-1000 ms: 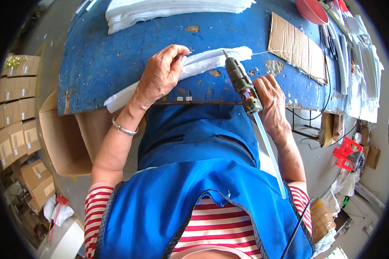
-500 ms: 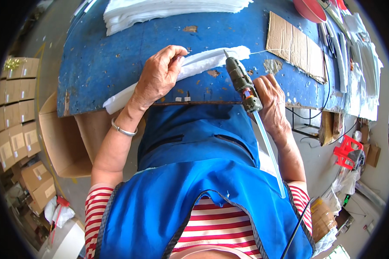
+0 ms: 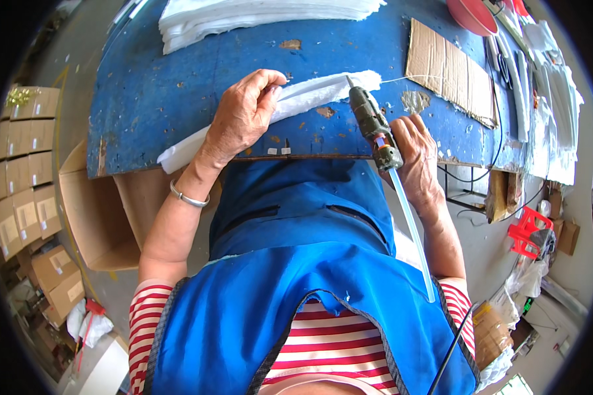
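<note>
Left hand [image 3: 244, 118] clamps down on the foam strip [image 3: 277, 112], fingers curled over its far edge. Strip lies on the blue bench [image 3: 178, 79], long axis running near-left to far-right. Right hand [image 3: 415, 155] grips the glue gun [image 3: 372, 128], nozzle aimed far-left at the strip's right end, just beside it. Right hand is nearer that end. Glue stick [image 3: 412, 230] trails back toward the body.

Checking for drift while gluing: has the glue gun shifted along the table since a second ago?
No. The glue gun sits in the same spot relative to the cardboard piece, nozzle at the white foam strip.
</note>
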